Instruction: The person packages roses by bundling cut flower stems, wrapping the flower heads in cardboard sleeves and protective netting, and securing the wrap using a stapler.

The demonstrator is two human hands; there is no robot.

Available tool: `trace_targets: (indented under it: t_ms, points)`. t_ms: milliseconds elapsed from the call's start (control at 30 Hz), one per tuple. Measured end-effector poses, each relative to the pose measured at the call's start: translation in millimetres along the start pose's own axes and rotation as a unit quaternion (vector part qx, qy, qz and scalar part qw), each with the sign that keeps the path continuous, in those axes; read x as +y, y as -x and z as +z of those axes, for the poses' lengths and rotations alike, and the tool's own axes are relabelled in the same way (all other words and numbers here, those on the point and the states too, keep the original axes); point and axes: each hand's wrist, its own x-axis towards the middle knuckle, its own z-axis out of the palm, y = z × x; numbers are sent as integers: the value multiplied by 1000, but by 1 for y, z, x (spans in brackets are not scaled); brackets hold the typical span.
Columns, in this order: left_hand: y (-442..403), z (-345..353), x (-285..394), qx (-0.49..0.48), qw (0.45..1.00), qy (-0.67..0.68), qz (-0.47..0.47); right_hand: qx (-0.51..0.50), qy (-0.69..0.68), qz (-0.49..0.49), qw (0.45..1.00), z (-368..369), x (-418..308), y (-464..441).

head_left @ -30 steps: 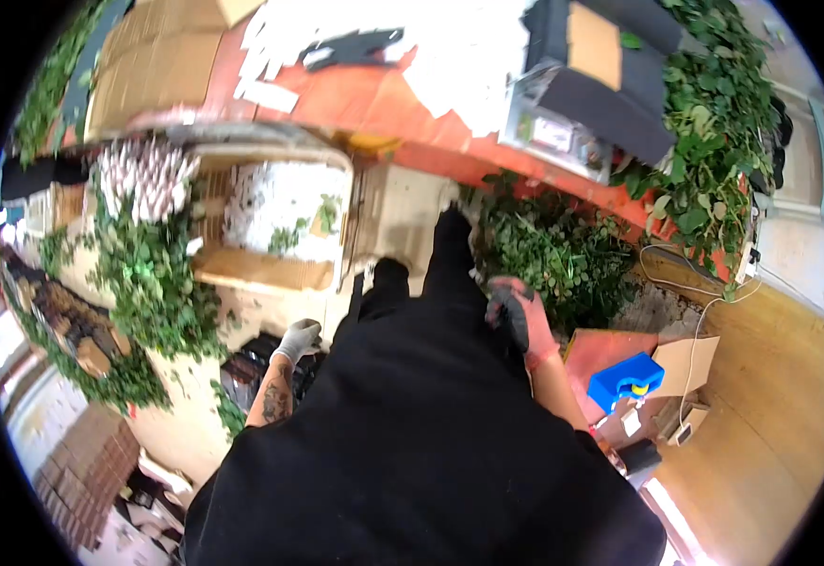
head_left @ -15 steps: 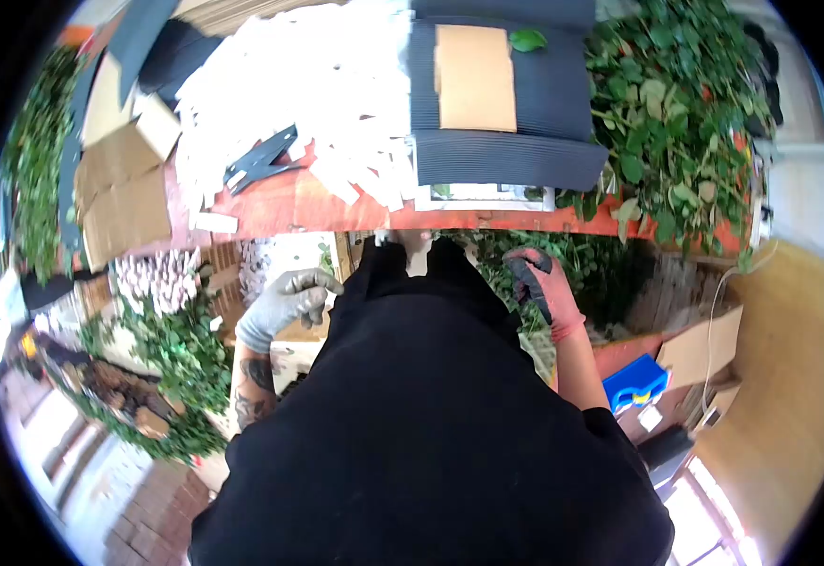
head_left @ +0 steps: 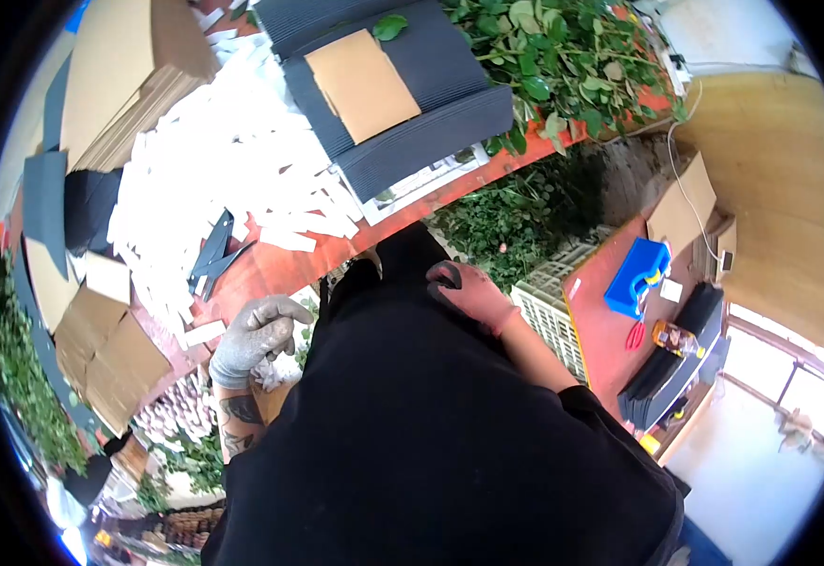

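1. Near the edge of the red desk [head_left: 263, 274], the left hand [head_left: 284, 327] wears a gray glove. Its fingers bend loosely, and I see nothing in them.
2. By the black clothes [head_left: 421, 406], the right hand [head_left: 448, 286] wears a pinkish-red glove. Its fingers curl in, so I cannot tell if it is closed. I see no thing there.
3. This looks like a pause between jobs. Picking up something from the desk would need a hand to reach over the edge and spread its fingers.
4. Just past the left hand, a black tool [head_left: 212, 257] lies on the desk, beside lots of white paper strips [head_left: 214, 160].
5. Farther back sit ridged black sheets [head_left: 421, 141] with a brown card [head_left: 363, 87] on top, and green leaves [head_left: 563, 57].
6. Under the desk are more leaves [head_left: 516, 222].
7. To the right, a side table [head_left: 593, 283] holds a blue tape holder [head_left: 636, 274]. Behind it is a wooden wall [head_left: 770, 189].
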Motion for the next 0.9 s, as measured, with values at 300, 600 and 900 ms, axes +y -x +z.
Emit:
trace_targets:
  t_ms: [300, 600, 900]
  points:
    - [-74, 4, -2, -116, 993, 8, 8, 89, -138, 123, 979, 13, 46, 57]
    - [-72, 12, -33, -21, 998, 55, 12, 32, 6, 90, 995, -23, 72, 26]
    - [-122, 143, -29, 129, 976, 27, 173, 26, 3, 85, 996, -47, 200, 37]
